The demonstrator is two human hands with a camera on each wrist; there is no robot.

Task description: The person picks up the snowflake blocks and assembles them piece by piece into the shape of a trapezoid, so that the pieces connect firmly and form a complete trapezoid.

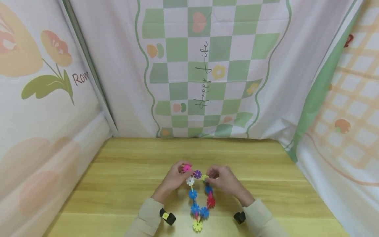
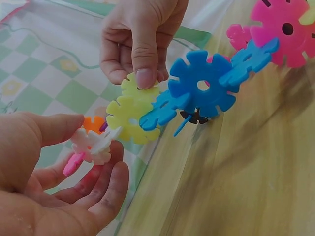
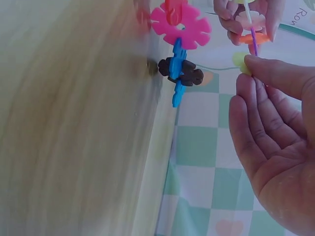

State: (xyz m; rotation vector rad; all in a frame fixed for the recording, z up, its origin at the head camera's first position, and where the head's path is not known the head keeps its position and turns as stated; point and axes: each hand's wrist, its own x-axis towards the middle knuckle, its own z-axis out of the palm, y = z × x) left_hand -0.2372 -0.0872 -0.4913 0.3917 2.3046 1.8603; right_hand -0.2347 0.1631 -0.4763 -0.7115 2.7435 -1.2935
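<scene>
Colorful notched plastic snowflake discs are slotted together in a chain between both hands. My left hand [image 1: 173,178] pinches its upper left end, around a pink disc [image 1: 187,168] and a white disc [image 1: 190,181]; an orange disc [image 2: 92,124] shows by the thumb in the left wrist view. Between the hands is a purple disc [image 1: 197,172]. My right hand [image 1: 225,179] pinches a yellow-green disc [image 2: 118,115] between thumb and fingers. Below hang blue discs [image 1: 192,194], a red disc [image 1: 211,202] and, lowest, a yellow disc [image 1: 197,227].
The hands are over a wood-grain table [image 1: 124,184]. Printed cloth curtains [image 1: 198,75] with green checks stand behind it, and more cloth hangs on both sides. Black bands [image 1: 168,217] sit at both wrists beside beige sleeves [image 1: 148,215].
</scene>
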